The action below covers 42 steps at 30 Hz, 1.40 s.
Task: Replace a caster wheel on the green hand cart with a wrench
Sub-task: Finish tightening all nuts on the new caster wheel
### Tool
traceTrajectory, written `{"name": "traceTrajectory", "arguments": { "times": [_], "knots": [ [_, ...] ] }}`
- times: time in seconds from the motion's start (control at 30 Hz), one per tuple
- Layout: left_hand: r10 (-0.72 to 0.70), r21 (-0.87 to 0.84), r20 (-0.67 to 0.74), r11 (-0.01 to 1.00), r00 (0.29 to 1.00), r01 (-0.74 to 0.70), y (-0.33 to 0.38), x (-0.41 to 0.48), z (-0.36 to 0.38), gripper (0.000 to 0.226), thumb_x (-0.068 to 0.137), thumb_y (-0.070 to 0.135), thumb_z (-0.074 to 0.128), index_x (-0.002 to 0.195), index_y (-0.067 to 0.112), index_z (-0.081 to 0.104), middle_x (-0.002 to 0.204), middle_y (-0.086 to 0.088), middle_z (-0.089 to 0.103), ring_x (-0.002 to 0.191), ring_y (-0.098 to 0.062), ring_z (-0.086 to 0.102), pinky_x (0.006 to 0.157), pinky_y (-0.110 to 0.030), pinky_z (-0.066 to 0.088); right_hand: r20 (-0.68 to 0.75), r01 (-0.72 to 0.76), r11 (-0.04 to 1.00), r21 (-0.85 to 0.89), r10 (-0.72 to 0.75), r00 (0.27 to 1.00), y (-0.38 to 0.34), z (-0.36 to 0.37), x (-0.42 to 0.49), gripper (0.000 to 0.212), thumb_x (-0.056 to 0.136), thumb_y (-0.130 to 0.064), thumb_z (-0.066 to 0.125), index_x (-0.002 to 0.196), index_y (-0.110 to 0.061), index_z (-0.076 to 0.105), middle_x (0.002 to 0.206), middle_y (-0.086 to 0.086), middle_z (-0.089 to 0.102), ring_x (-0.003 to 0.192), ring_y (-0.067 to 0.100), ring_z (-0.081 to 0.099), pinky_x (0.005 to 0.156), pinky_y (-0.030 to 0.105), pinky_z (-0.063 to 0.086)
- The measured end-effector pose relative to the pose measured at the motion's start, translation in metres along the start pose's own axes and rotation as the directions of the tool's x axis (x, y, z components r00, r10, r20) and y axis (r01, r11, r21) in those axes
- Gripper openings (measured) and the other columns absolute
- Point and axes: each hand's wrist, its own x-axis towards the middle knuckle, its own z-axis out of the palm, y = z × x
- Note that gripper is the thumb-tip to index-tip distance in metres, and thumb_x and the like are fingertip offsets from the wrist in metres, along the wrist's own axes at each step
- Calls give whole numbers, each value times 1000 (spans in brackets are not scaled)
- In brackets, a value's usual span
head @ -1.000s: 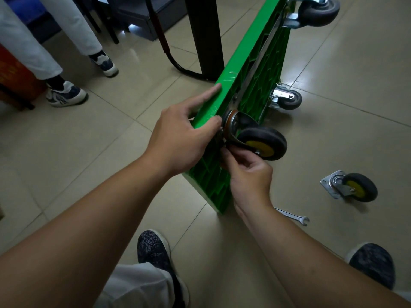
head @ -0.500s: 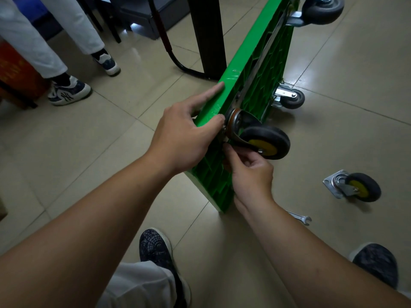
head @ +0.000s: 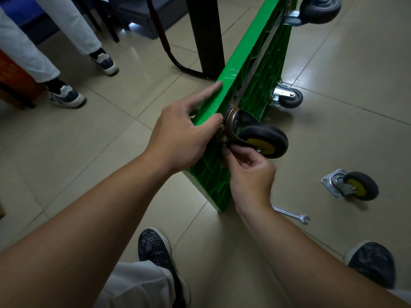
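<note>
Beige tiles carry the green cart, standing on its side edge beside a dark post. Its near caster sits at the top corner of the underside. The left hand has its grip clamped over the cart edge, index finger straight. The right hand pinches a small fastener at the caster plate. I judge the caster stiff and rather heavy, with a swivelling fork, so the plate is the better hold. The wrench and a spare caster lie apart on the tiles.
</note>
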Motion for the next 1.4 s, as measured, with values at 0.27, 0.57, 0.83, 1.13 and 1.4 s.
{"name": "traceTrajectory", "arguments": {
  "times": [0.27,0.57,0.83,1.13,1.4],
  "knots": [
    [-4,6,-6,1000,1000,4,1,0,0,56,91,42,61,145,51,49,146,21,53,103,21,48,86,-14,45,-60,-97,991,89,102,993,7,8,7,10,86,-7,76,94,0,72,86,11,77,79,14,74,81,26,59],
    [1,0,-6,1000,1000,-1,1,0,1,56,92,39,62,146,49,50,145,23,53,109,21,48,89,-13,45,-17,-21,998,57,22,1000,4,5,0,10,86,-2,75,89,-11,72,80,0,77,79,11,74,74,17,54],
    [5,-2,-11,1000,1000,-5,1,1,1,57,90,41,62,145,48,51,145,22,54,110,20,50,91,-9,43,-49,-102,994,39,104,993,5,4,5,6,87,-11,76,90,-6,74,83,4,78,80,14,74,80,25,59],
    [-5,-7,-8,1000,1000,5,1,1,1,58,89,43,61,145,50,50,145,21,54,116,10,52,94,-17,46,-73,-105,982,156,117,990,5,11,-3,8,87,-4,74,95,-7,73,85,3,78,82,11,74,76,18,55],
    [-4,-7,0,1000,1000,4,1,1,1,58,89,44,61,145,50,50,147,18,54,114,11,52,94,-16,45,-79,-141,982,126,151,985,5,9,0,2,87,-8,74,90,-8,73,82,2,78,81,12,75,81,25,60]
  ]
}}
